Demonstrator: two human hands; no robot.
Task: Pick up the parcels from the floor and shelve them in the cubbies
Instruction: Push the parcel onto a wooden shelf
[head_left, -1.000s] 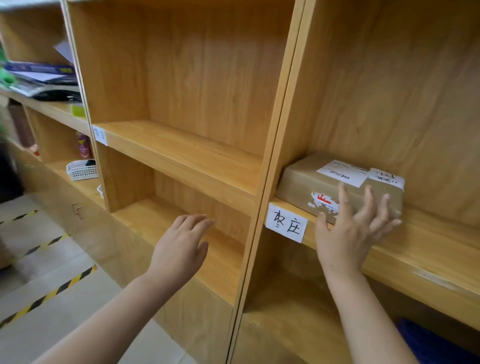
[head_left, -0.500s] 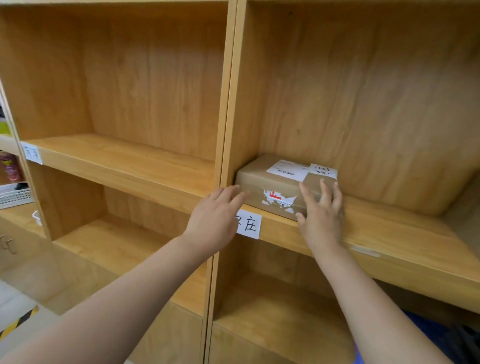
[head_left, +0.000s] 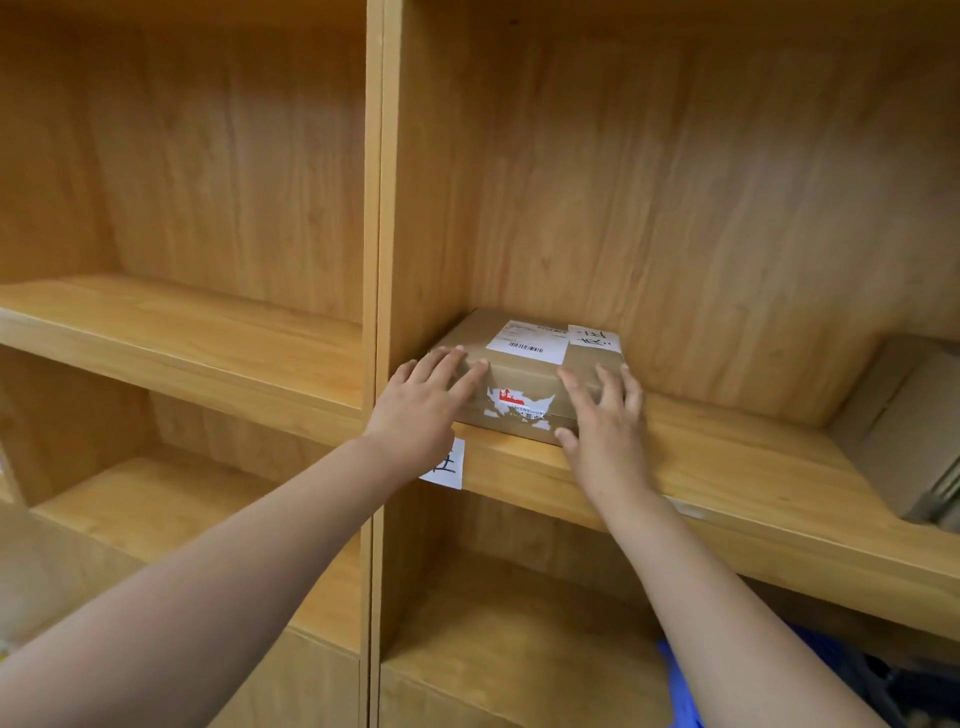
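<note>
A brown cardboard parcel (head_left: 525, 375) with a white barcode label and a handwritten sticker lies in the left back corner of a wooden cubby shelf (head_left: 727, 483). My left hand (head_left: 422, 410) lies flat against the parcel's front left corner, fingers spread over its top edge. At the front right corner, my right hand (head_left: 603, 422) presses flat too, fingers apart and thumb low by the shelf board. Neither hand wraps around the parcel.
A handwritten paper tag (head_left: 448, 470) hangs on the shelf's front edge under my left wrist. A second cardboard box (head_left: 904, 431) leans at the cubby's right end. A vertical divider (head_left: 376, 234) separates the left cubbies. Something blue (head_left: 685, 691) lies low right.
My left hand has come up from the lower left onto the parcel's front left corner. My right hand stays on the right front. The parcel sits deeper in the corner.
</note>
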